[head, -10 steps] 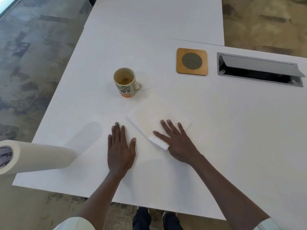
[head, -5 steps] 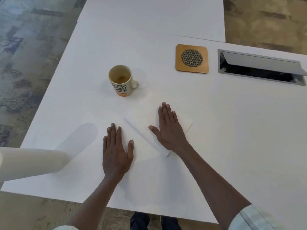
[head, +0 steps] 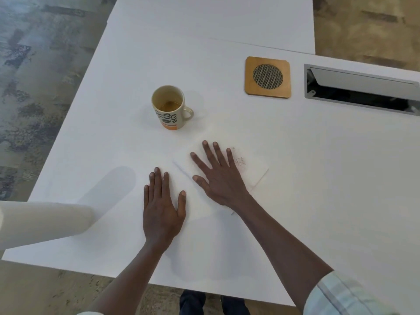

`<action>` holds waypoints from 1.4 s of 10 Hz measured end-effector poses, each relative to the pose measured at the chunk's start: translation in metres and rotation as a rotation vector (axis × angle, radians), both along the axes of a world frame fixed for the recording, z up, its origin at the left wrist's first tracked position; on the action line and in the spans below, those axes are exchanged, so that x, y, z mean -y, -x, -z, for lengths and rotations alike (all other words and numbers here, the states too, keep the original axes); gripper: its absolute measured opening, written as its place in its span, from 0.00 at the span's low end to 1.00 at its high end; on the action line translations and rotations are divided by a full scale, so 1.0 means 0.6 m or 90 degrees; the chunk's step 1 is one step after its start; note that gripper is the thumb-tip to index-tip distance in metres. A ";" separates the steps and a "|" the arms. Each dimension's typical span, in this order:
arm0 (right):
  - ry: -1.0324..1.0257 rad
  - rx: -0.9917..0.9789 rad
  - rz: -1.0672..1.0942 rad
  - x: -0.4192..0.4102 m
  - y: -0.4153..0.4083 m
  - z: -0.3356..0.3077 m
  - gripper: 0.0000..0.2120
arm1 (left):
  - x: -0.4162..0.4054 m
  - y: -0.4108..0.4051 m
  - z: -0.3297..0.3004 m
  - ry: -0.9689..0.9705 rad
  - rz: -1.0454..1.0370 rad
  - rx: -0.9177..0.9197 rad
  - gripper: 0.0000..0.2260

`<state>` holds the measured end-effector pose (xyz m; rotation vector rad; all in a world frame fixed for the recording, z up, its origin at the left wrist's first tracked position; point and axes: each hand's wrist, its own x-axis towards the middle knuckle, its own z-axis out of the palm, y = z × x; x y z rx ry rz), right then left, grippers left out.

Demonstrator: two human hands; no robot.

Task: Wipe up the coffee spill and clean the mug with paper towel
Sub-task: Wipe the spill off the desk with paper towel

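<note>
Paper towel (head: 254, 171) under flat R hand (head: 220, 178).

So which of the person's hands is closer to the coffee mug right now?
Right. The right hand lies flat on the paper towel just below the mug; the left hand rests on the table, nearer the person.

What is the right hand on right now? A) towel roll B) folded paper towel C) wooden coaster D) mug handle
B: the right hand lies flat with fingers spread on the paper towel, apart from the mug.
</note>
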<state>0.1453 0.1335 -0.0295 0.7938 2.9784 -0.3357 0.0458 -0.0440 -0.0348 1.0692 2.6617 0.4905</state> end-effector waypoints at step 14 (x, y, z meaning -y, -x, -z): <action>-0.122 -0.052 0.034 -0.069 -0.053 0.000 0.28 | -0.002 -0.001 -0.006 0.008 0.000 0.003 0.31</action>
